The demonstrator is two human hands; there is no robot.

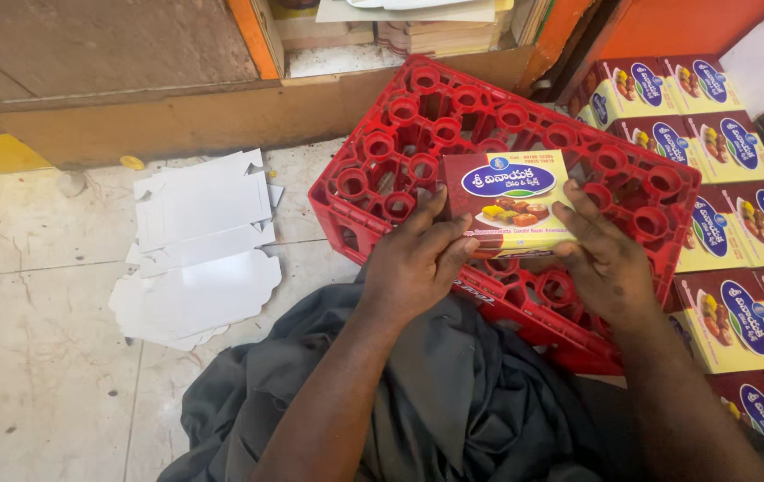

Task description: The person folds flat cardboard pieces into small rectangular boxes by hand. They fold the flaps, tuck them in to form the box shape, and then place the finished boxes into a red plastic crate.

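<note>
We hold a yellow and maroon carton [509, 201] between both hands, resting on the upturned red plastic crate [400, 116] in front of us. Our left hand [413, 268] grips the carton's left edge, its fingers [440, 234] curled up against the near corner and the thumb pressed along the side; the fingers are clasping the carton rather than lying loose. Our right hand [609, 263] meets the carton's right edge, its fingers [578, 214] spread and laid against that side and the near lower corner, pressing on it; how far they wrap beneath it we cannot tell. The carton lies flat, printed lid up, between the two sets of fingertips and just beyond them, on the crate's grid of round sockets. Beyond the right fingers, to the outer side, stand stacks of matching printed cartons [730, 223], closely packed in rows and just beside the crate. Well apart from the left fingers, out on the stone floor [33, 357], lies a loose pile of flat white cardboard blanks [199, 241], unfolded and overlapping. Below both wrists, dark grey cloth [435, 402] covers our lap, touching the crate's near edge. Past the crate, farther than any fingertip reaches, runs a low cardboard-coloured ledge [221, 116] with stacked papers [417, 22] above it.
</note>
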